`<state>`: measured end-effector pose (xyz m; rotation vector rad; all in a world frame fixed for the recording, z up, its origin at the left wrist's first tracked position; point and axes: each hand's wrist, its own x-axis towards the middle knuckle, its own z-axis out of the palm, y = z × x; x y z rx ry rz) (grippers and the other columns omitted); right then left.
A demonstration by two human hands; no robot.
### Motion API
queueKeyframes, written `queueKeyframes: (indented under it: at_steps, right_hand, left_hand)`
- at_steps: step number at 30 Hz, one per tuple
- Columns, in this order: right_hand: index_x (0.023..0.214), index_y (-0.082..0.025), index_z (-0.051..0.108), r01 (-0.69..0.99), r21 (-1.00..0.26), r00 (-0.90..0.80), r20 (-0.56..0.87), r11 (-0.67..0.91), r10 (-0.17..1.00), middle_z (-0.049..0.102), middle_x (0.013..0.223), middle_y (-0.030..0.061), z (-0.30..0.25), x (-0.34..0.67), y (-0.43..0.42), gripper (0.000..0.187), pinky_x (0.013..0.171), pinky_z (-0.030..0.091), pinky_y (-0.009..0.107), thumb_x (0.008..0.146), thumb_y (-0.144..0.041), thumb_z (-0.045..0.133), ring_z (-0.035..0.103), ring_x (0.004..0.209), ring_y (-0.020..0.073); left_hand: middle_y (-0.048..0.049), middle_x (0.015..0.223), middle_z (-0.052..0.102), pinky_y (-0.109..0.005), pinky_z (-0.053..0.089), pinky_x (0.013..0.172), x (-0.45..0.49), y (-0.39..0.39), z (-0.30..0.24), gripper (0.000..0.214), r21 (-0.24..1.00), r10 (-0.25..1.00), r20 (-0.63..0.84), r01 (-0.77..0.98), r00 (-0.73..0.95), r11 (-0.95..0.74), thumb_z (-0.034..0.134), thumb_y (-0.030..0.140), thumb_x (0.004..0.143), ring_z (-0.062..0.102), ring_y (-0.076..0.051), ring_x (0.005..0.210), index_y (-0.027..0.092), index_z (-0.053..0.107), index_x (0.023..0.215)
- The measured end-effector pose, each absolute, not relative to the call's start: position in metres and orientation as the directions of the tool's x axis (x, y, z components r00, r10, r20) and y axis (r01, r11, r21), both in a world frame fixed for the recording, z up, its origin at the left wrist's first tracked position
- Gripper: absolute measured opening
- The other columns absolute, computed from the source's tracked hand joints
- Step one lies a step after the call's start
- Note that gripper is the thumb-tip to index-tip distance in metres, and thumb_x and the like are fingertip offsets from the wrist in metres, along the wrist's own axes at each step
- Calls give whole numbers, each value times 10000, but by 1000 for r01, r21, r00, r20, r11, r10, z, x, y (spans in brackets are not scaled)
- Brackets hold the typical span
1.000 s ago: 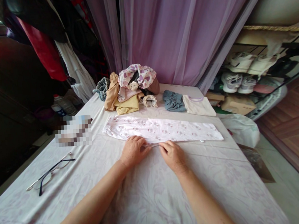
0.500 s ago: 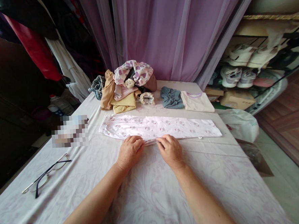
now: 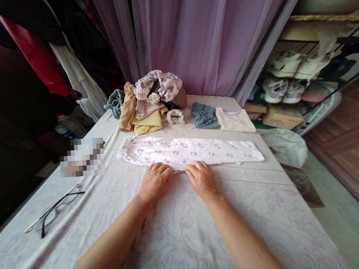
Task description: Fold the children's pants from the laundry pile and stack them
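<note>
A long pale pink garment with a small print [image 3: 189,151] lies folded flat across the sheet-covered table [image 3: 185,231]. My left hand [image 3: 155,183] and my right hand [image 3: 202,181] sit side by side at its near edge, fingers curled onto the fabric. Their fingertips pinch that edge, with a short gap between the hands. Behind the garment is a heap of mixed clothes [image 3: 150,104]. A gathered grey-blue garment [image 3: 203,115] and a folded cream top [image 3: 235,121] lie to the right of the heap.
Glasses [image 3: 55,211] lie on the sheet at the left, and a pixelated blurred object [image 3: 82,156] sits near the table's far left. A purple curtain [image 3: 204,35] hangs behind. A shoe rack [image 3: 285,79] and a white plastic bag [image 3: 286,147] stand to the right.
The whole view has drifted slightly left and up with my head. Both hands stay at the garment's near edge, and the garment keeps its shape.
</note>
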<state>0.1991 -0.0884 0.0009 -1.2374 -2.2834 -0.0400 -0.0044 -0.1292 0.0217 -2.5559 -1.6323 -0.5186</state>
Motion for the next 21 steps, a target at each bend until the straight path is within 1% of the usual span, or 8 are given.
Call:
queueKeyframes:
  at_steps: [3, 6, 9, 11, 14, 21]
  right_hand:
    - [872, -244, 708, 782, -237, -432, 459, 576, 776, 695, 924, 29, 0, 200, -89, 142, 779, 365, 316, 921, -237, 575, 569, 885, 188]
    - [952, -241, 713, 778, -240, -430, 470, 581, 770, 697, 951, 40, 2, 199, -91, 150, 795, 360, 325, 920, -233, 566, 569, 902, 193]
    - [1010, -252, 710, 756, -240, -459, 470, 609, 754, 693, 979, 40, 5, 197, -94, 181, 817, 352, 332, 912, -212, 563, 565, 922, 192]
    - [995, -263, 715, 733, -242, -492, 455, 635, 742, 690, 991, 33, 6, 195, -95, 189, 830, 347, 335, 903, -191, 567, 562, 935, 189]
    - [961, -268, 723, 720, -260, -506, 438, 643, 744, 688, 998, 27, 6, 193, -96, 196, 835, 347, 336, 888, -166, 573, 564, 949, 187]
    - [895, -248, 725, 765, -286, -446, 410, 577, 795, 700, 949, 34, 6, 197, -91, 186, 821, 374, 309, 915, -217, 543, 591, 912, 174]
  left_hand:
    - [-58, 948, 694, -361, 459, 843, -5, -129, 21, 203, 146, 871, 291, 881, 396, -450, 461, 242, 977, 593, -209, 913, 185, 643, 907]
    - [-64, 954, 685, -356, 465, 852, -6, -128, 20, 212, 177, 873, 281, 872, 400, -457, 452, 240, 979, 590, -205, 922, 187, 647, 916]
    - [-64, 939, 676, -360, 471, 847, -6, -127, 19, 189, 200, 882, 271, 874, 386, -444, 477, 242, 967, 587, -207, 906, 192, 656, 935]
    - [-62, 958, 674, -363, 473, 851, -7, -127, 19, 162, 222, 889, 267, 874, 373, -433, 515, 222, 944, 587, -211, 916, 199, 661, 1011]
    - [-60, 1006, 673, -372, 475, 868, -8, -127, 18, 227, 245, 887, 268, 864, 376, -440, 554, 203, 915, 587, -215, 941, 225, 660, 1114]
    - [-76, 1081, 676, -395, 469, 921, -10, -128, 19, 234, 310, 876, 291, 828, 386, -467, 526, 211, 923, 589, -217, 1001, 221, 681, 1098]
